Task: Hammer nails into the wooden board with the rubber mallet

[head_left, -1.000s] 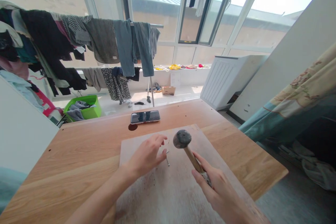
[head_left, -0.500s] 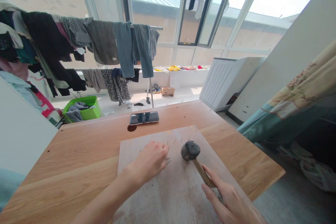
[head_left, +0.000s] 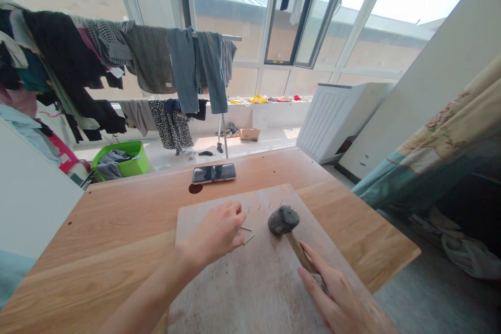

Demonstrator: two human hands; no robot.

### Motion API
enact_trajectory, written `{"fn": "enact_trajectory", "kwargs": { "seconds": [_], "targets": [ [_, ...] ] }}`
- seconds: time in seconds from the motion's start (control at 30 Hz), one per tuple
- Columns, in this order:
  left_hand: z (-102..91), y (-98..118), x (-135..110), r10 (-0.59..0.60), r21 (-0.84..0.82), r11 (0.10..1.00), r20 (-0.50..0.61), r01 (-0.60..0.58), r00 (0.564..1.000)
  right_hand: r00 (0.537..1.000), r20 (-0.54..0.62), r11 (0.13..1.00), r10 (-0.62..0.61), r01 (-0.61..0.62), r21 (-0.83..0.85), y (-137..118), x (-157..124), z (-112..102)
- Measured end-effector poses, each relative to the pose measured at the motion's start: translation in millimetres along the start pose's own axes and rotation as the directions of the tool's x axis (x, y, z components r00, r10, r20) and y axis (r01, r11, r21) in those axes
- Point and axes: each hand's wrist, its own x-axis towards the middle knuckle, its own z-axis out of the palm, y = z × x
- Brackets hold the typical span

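My right hand (head_left: 336, 300) grips the wooden handle of a hammer (head_left: 284, 220) whose dark head hovers just above a pale worn board (head_left: 242, 287) lying on the wooden table (head_left: 117, 229). To its left my left hand (head_left: 217, 232) rests on the board with fingers curled, pinching a thin nail (head_left: 246, 229). A second nail (head_left: 249, 239) lies loose beside the fingertips. Several small nails (head_left: 269, 203) stand in a row near the board's far edge.
A phone (head_left: 214, 173) lies face up at the table's far side beside a round hole (head_left: 195, 188). Beyond stand a clothes rack with hanging garments (head_left: 156, 62), a green basket (head_left: 121, 162), a white appliance (head_left: 336, 115) and a patterned curtain (head_left: 442, 146) at right.
The hammer head has swung down and to the right, away from above the nail. My left hand has closed and shifted slightly left on the board, nail in its fingertips.
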Motion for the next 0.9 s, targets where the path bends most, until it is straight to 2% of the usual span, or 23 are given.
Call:
{"fn": "enact_trajectory", "kwargs": {
  "seconds": [0.1, 0.23, 0.3, 0.4, 0.47, 0.63, 0.9],
  "targets": [
    [10.7, 3.9, 6.3, 0.021, 0.039, 0.999, 0.012, -0.022, 1.0, 0.998, 0.054, 0.999, -0.032, 0.032, -0.007, 0.4, 2.7, -2.3],
    [16.6, -3.5, 9.1, 0.054, 0.069, 0.996, 0.013, -0.055, 0.998, 0.997, 0.075, 0.999, -0.033, 0.035, -0.023, 0.9, 4.0, -3.4],
    [12.8, -9.9, 7.7, 0.002, 0.034, 0.999, 0.021, -0.003, 1.0, 0.999, 0.048, 1.0, -0.003, 0.004, -0.01, 1.4, 2.4, -1.0],
    [4.1, -19.3, 5.4, -0.151, -0.091, 0.984, 0.047, 0.154, 0.987, 0.999, 0.007, 0.999, 0.033, -0.033, 0.01, 3.4, -0.3, 3.8],
    [0.7, -24.3, 5.0, -0.185, -0.169, 0.967, 0.038, 0.189, 0.982, 0.999, 0.003, 0.999, 0.041, -0.041, 0.022, 5.3, -1.2, 6.3],
    [0.9, -29.8, 5.9, -0.098, -0.228, 0.969, -0.014, 0.092, 0.995, 0.999, 0.004, 0.998, 0.041, -0.041, 0.046, 7.8, -0.9, 7.8],
    [2.6, -27.3, 5.2, -0.081, -0.175, 0.982, -0.036, 0.074, 0.996, 0.998, 0.008, 0.997, 0.057, -0.057, 0.054, 2.5, -0.6, 5.0]
  ]
}}
